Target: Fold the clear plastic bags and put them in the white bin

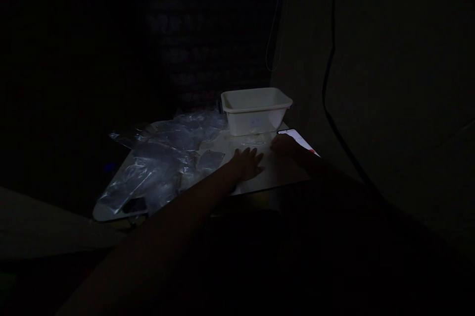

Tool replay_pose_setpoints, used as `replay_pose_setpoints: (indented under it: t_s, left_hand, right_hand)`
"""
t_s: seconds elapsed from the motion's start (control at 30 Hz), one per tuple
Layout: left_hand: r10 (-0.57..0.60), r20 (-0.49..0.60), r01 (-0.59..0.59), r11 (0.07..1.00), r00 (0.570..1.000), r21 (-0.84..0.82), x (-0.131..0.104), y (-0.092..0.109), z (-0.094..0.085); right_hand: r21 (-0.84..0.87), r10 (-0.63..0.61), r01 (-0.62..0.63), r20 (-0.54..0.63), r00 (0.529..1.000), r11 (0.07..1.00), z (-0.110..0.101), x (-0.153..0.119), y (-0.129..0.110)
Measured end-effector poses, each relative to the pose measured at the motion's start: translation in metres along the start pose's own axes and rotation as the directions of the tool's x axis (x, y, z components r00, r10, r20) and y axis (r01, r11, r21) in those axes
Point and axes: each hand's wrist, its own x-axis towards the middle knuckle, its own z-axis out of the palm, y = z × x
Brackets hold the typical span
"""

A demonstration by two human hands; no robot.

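My left hand (248, 163) lies flat with its fingers spread on the white table top, at the near edge of what looks like a clear plastic bag (255, 141). Close by on the right, my right hand (285, 146) is closed, its fingers curled down beside the bag's right side. It is too dark to make out what those fingers hold. A lit phone (300, 140) lies just behind the right hand, partly covered by it.
A white plastic tub (256, 120) stands at the back of the table (270, 180). Loose clear plastic bags (163, 157) are heaped on the left side. A dark cable (326, 83) hangs along the wall on the right. The surroundings are very dark.
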Motion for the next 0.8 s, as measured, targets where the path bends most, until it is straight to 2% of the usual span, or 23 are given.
replay_pose_setpoints:
  t_s: [0.13,0.27,0.37,0.47,0.53,0.63,0.73,0.8]
  left_hand:
    - [-0.002,-0.001,0.002,1.000,1.000,-0.016,-0.002,-0.001,-0.002]
    - [-0.001,-0.079,0.000,1.000,0.997,-0.011,-0.001,-0.001,-0.004]
    - [-0.086,-0.137,0.090,0.996,0.987,0.024,0.001,-0.003,-0.009]
    - [-0.210,-0.192,0.219,0.975,0.959,0.025,0.002,-0.007,-0.013]
    - [-0.238,-0.228,0.246,0.969,0.944,0.007,0.003,-0.010,-0.013]
    - [-0.184,-0.243,0.189,0.982,0.953,-0.001,0.003,-0.014,-0.009]
    - [-0.102,-0.196,0.108,0.994,0.975,0.016,0.003,-0.015,-0.004]
    - [-0.073,-0.154,0.077,0.997,0.985,0.018,0.003,-0.014,-0.001]
  right_hand:
    - [0.065,0.012,-0.013,0.019,1.000,0.998,-0.004,-0.005,-0.004]
    - [0.004,-0.014,0.014,0.017,1.000,1.000,-0.007,-0.014,-0.011]
    - [-0.050,-0.077,0.080,0.050,0.996,0.996,-0.008,-0.018,-0.013]
    - [-0.074,-0.173,0.178,0.078,0.982,0.981,-0.006,-0.017,-0.010]
    - [-0.085,-0.242,0.247,0.062,0.968,0.965,-0.003,-0.015,-0.007]
    - [-0.100,-0.318,0.322,0.060,0.946,0.941,0.001,-0.011,-0.001]
    - [-0.062,-0.349,0.353,0.063,0.935,0.934,0.006,-0.008,0.007]
    - [-0.043,-0.343,0.343,0.011,0.939,0.938,0.009,-0.006,0.012]
